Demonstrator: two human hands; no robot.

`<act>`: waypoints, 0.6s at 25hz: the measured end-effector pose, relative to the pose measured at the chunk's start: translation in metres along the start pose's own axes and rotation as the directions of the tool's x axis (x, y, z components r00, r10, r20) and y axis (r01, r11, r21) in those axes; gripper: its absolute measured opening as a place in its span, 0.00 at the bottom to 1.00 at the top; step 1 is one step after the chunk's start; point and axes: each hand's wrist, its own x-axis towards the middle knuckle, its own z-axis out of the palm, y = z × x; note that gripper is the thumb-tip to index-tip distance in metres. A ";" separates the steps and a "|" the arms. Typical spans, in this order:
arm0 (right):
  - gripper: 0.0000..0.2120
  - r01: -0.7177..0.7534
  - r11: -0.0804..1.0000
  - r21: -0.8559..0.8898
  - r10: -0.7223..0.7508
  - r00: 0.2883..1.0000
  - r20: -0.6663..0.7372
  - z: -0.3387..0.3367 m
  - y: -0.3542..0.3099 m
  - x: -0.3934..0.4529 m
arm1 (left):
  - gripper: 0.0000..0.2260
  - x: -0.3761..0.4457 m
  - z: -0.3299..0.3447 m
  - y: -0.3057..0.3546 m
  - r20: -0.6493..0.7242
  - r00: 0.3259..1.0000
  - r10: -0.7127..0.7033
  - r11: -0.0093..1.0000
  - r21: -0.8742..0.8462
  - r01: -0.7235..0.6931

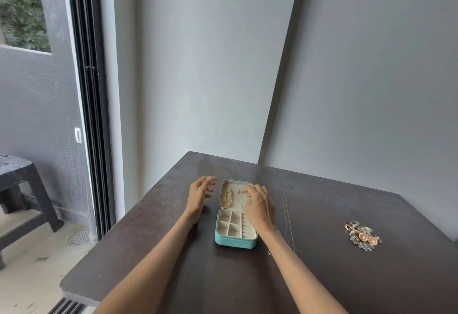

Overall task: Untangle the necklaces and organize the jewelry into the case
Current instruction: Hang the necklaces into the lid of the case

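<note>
Work part done: gold necklace (227, 198) in case (235, 242); thin chain (288, 224) and jewelry pile (362, 235) wait on table (173, 251); right hand (259, 204) fingers seemingly pinch something small, left hand (199, 194) loosely spread.

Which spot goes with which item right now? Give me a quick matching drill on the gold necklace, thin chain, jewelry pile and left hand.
Items:
1. gold necklace
2. thin chain
3. jewelry pile
4. left hand

Places:
A. far right on the table
B. inside the lid of the case
C. on the table left of the case
D. stretched out on the table, just right of the case

Pairs: 1-B, 2-D, 3-A, 4-C
</note>
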 end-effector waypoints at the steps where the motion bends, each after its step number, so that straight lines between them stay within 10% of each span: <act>1: 0.19 -0.006 1.000 0.004 0.006 1.000 0.009 -0.003 0.002 0.001 | 0.14 0.002 0.003 0.006 -0.006 0.999 0.044 0.999 0.030 -0.044; 6: 0.14 -0.051 0.998 0.022 0.048 0.995 0.092 -0.010 0.007 0.009 | 0.17 0.021 0.037 0.048 0.189 0.965 0.183 0.962 0.168 -0.215; 15: 0.12 -0.357 0.934 -0.020 0.358 0.933 0.044 -0.034 0.068 0.005 | 0.11 0.033 0.126 0.050 0.491 0.859 -0.141 0.799 0.569 -0.194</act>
